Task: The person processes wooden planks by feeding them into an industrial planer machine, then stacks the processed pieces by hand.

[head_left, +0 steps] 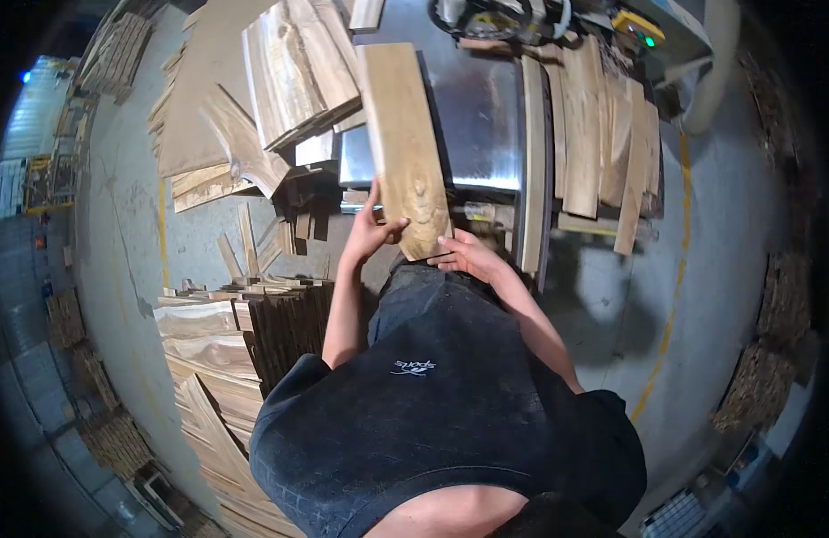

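Observation:
A long wooden board (401, 125) with a knot near its lower end is held in front of my waist. Its far end reaches over a shiny metal machine table (482, 117). My left hand (371, 229) grips the board's left edge, thumb on the upper face. At the near right corner, my right hand (468, 255) holds it with the thumb on top and the fingers underneath. The fingers under the board are partly hidden.
Boards are stacked (298, 72) left of the table, and more planks (603, 134) lie along its right side. A large wood pile (208, 336) stands at my left. At the upper right is a yellow control box (637, 29) with a green light.

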`<state>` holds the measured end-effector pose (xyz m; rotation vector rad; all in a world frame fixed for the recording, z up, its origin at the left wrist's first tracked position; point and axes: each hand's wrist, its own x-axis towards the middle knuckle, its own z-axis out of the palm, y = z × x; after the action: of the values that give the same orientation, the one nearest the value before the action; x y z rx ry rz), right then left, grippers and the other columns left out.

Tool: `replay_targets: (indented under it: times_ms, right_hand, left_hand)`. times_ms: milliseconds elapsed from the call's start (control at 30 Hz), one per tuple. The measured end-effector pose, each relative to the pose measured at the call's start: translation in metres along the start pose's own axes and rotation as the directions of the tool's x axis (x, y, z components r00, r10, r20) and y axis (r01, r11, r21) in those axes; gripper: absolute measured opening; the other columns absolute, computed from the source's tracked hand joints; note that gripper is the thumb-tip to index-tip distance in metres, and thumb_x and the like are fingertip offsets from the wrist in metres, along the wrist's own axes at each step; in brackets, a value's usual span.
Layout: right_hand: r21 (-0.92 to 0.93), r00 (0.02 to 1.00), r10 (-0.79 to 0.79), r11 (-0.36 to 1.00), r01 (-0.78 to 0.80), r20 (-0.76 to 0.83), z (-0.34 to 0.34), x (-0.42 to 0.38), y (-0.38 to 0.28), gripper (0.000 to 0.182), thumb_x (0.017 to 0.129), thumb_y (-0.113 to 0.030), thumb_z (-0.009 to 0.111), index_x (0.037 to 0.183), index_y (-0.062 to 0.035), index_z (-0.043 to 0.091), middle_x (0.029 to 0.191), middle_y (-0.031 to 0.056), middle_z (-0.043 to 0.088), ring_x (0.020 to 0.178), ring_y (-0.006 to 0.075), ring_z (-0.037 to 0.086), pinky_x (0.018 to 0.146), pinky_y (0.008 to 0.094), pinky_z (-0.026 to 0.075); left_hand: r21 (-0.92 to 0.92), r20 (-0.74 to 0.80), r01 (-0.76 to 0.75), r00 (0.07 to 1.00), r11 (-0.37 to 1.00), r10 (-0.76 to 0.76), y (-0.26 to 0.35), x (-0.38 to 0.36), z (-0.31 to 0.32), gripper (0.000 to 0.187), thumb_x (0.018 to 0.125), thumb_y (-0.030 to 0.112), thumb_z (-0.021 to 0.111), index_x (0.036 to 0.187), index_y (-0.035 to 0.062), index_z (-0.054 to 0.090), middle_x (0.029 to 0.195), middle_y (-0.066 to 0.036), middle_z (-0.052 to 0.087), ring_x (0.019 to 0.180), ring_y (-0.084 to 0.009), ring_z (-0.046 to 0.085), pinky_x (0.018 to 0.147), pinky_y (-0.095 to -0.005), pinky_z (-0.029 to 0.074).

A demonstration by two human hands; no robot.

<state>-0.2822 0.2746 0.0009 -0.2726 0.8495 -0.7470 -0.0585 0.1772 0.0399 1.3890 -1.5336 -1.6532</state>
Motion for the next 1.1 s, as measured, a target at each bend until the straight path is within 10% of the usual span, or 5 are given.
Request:
replay_targets:
  times_ms: [367, 500, 600, 867, 1100]
  right_hand:
    - [0.509, 0.929, -0.097, 0.814, 0.28, -0.356, -0.058, -0.013, 0.058, 0.045, 0.098, -0.037, 0.055, 0.119, 0.0029, 0.05, 0.115, 0.0182, 0.063, 0.102, 0.0254, 0.064, 0.078, 0.0308, 0.053]
    - [0.287, 0.897, -0.074, 0.933, 0.217, -0.437, -0.054, -0.001, 0.011, 0.06, 0.098, -0.053, 0.045, 0.118, 0.0033, 0.049, 0.108, 0.0181, 0.066, 0.092, 0.0244, 0.068, 0.071, 0.0288, 0.053]
    - [0.176, 0.834, -0.058, 0.967, 0.183, -0.548, -0.065, 0.025, -0.023, 0.053, 0.098, -0.052, 0.044, 0.091, -0.0019, 0.061, 0.072, 0.0084, 0.066, 0.064, 0.021, 0.069, 0.049, 0.026, 0.048]
    - [0.209, 0.673, -0.004, 0.949, 0.235, -0.74, -0.068, 0.084, -0.105, 0.048, 0.096, -0.051, 0.051, 0.081, -0.0065, 0.058, 0.06, 0.0003, 0.055, 0.056, 0.017, 0.065, 0.041, 0.022, 0.04]
    - [0.173, 0.593, -0.029, 0.944, 0.281, -0.805, -0.066, 0.109, -0.151, 0.048, 0.09, -0.054, 0.06, 0.078, -0.0074, 0.058, 0.057, -0.001, 0.054, 0.056, 0.0171, 0.065, 0.042, 0.0229, 0.04]
  left_hand:
    - [0.45, 0.18, -0.168, 0.979, 0.877, 0.095, -0.03, 0.089, 0.099, 0.085, 0.086, 0.035, 0.071, 0.152, 0.0093, 0.023, 0.064, -0.013, 0.061, 0.056, -0.012, 0.06, 0.054, -0.0296, 0.049]
    - [0.47, 0.126, -0.162, 0.985, 0.867, 0.116, 0.005, 0.131, 0.113, 0.085, 0.083, 0.034, 0.073, 0.147, -0.0002, 0.028, 0.087, -0.031, 0.066, 0.086, -0.0414, 0.068, 0.073, -0.0418, 0.051]
    - [0.524, 0.078, -0.381, 0.912, 0.762, 0.402, -0.032, 0.187, 0.115, 0.086, 0.083, 0.031, 0.073, 0.148, 0.0001, 0.025, 0.076, -0.026, 0.065, 0.066, -0.0347, 0.068, 0.062, -0.0411, 0.052]
    - [0.425, 0.312, -0.17, 0.95, 0.889, 0.032, 0.045, 0.31, 0.055, 0.038, 0.087, 0.027, 0.069, 0.117, 0.0034, 0.065, 0.062, -0.01, 0.064, 0.051, -0.0155, 0.061, 0.051, -0.0338, 0.049]
    - [0.788, -0.283, -0.138, 0.784, 0.601, 0.552, 0.115, 0.456, -0.064, 0.057, 0.075, 0.037, 0.075, 0.124, 0.0103, 0.061, 0.107, -0.026, 0.064, 0.102, -0.0392, 0.062, 0.086, -0.0439, 0.05]
